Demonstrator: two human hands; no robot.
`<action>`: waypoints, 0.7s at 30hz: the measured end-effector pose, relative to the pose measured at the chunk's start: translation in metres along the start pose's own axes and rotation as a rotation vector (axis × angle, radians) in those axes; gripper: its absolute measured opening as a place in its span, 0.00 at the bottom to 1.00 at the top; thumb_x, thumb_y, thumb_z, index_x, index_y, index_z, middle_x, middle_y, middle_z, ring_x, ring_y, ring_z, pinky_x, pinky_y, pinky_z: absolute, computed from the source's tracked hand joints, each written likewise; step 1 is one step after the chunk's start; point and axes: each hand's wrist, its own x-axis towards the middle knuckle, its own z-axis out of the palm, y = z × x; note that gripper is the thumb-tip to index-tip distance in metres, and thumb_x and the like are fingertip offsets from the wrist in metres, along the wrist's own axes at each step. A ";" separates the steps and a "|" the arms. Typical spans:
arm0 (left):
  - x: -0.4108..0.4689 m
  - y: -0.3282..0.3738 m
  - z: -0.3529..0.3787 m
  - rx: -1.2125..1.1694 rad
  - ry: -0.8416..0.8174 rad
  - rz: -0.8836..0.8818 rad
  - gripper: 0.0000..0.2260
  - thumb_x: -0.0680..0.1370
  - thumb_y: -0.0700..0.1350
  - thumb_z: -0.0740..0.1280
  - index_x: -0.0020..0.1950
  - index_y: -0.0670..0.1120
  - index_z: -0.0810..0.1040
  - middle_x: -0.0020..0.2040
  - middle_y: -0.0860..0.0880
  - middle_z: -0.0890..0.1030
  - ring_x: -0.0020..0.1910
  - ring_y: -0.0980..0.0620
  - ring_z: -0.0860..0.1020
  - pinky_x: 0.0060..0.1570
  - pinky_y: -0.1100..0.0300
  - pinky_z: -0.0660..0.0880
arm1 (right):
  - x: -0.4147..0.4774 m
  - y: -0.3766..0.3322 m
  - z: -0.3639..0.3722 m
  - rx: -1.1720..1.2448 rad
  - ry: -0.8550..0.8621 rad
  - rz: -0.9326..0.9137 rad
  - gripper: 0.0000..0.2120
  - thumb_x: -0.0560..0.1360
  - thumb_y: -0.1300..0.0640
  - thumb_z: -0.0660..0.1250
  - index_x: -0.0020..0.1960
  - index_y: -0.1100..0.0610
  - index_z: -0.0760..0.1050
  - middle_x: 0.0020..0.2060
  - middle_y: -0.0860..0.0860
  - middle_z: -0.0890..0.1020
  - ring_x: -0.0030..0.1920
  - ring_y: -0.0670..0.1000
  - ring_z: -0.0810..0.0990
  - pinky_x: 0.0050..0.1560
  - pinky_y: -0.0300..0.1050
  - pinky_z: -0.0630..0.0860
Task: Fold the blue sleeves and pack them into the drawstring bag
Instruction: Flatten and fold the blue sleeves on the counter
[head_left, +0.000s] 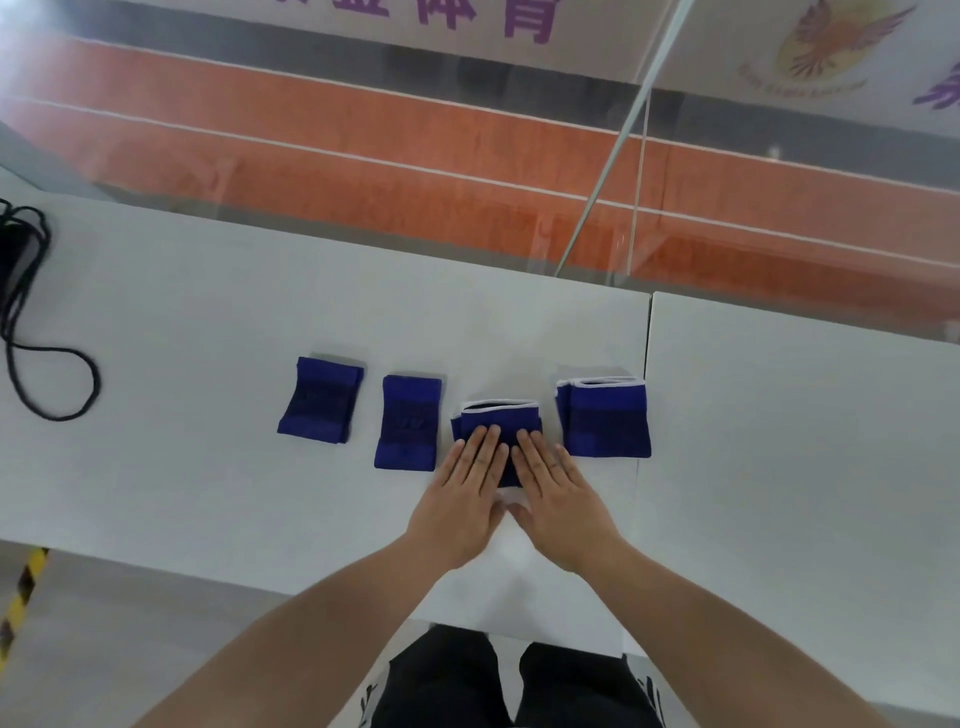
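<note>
Both bare forearms reached forward, converging. Left hand (464, 493) and right hand (558, 493) lay flat, palms down, fingers extended together, side by side, nearly touching.

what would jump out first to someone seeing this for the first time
Four blue sleeves lie in a row across the white table. Both hands, left hand and right hand, press flat on the third sleeve, mid-table. A black cord loops at the far left edge.

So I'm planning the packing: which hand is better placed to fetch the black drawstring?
Left, probably. The drawstring lies far left; the left hand is nearer than the right hand.
</note>
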 end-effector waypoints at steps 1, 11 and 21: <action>0.000 0.000 0.000 0.004 0.009 0.009 0.30 0.85 0.55 0.51 0.80 0.41 0.47 0.82 0.40 0.46 0.81 0.43 0.44 0.79 0.45 0.48 | 0.000 0.000 0.000 -0.008 -0.004 -0.005 0.32 0.83 0.42 0.44 0.79 0.61 0.50 0.79 0.58 0.51 0.80 0.56 0.50 0.78 0.57 0.52; 0.013 -0.030 -0.028 0.160 0.066 0.229 0.28 0.74 0.38 0.71 0.73 0.39 0.70 0.74 0.38 0.70 0.72 0.42 0.72 0.68 0.49 0.73 | 0.007 -0.003 -0.016 0.000 0.068 -0.029 0.26 0.76 0.59 0.67 0.73 0.61 0.69 0.75 0.59 0.68 0.75 0.58 0.67 0.73 0.55 0.68; 0.007 -0.018 -0.052 -0.155 0.262 0.113 0.24 0.63 0.38 0.81 0.58 0.42 0.83 0.58 0.46 0.85 0.48 0.50 0.86 0.31 0.59 0.82 | 0.027 -0.011 -0.083 1.577 0.003 0.995 0.09 0.80 0.52 0.61 0.53 0.56 0.74 0.51 0.58 0.81 0.49 0.57 0.84 0.52 0.56 0.83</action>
